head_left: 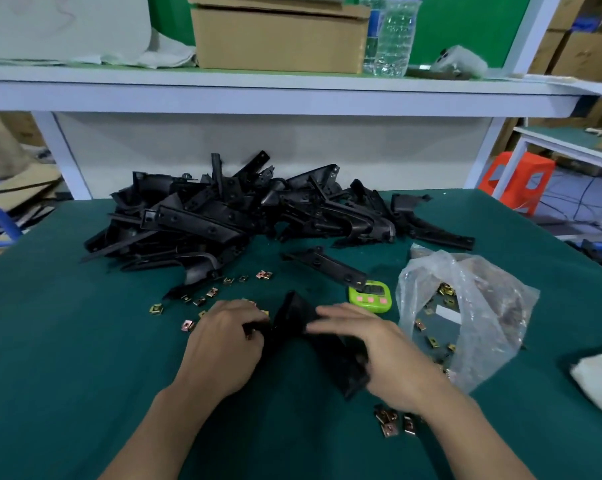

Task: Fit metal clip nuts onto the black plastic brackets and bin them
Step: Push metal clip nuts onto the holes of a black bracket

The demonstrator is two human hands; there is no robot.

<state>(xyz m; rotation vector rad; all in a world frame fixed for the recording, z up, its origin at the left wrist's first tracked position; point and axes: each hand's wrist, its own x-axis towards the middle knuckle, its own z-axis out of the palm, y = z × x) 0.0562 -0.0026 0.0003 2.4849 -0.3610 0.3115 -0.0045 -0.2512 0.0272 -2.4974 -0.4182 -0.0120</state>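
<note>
**Pressing a nut on half blind**

Grips the left end of the black plastic bracket (301, 329) in the curled left hand (223, 344); lays the right hand (379, 351) over the other end, too blurred to tell clamped from resting. Holds it between both hands, in front of the bracket pile (223, 216). Risks seating a nut crooked, or flicking it among the loose clip nuts (188, 325), if pushed askew. Hides any nut inside that grip; shows no bin.

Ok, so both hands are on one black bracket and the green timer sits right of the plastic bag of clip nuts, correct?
Not quite: the head view shows the green timer left of the plastic bag of clip nuts, not right. The left hand and right hand are on one black bracket.
</note>
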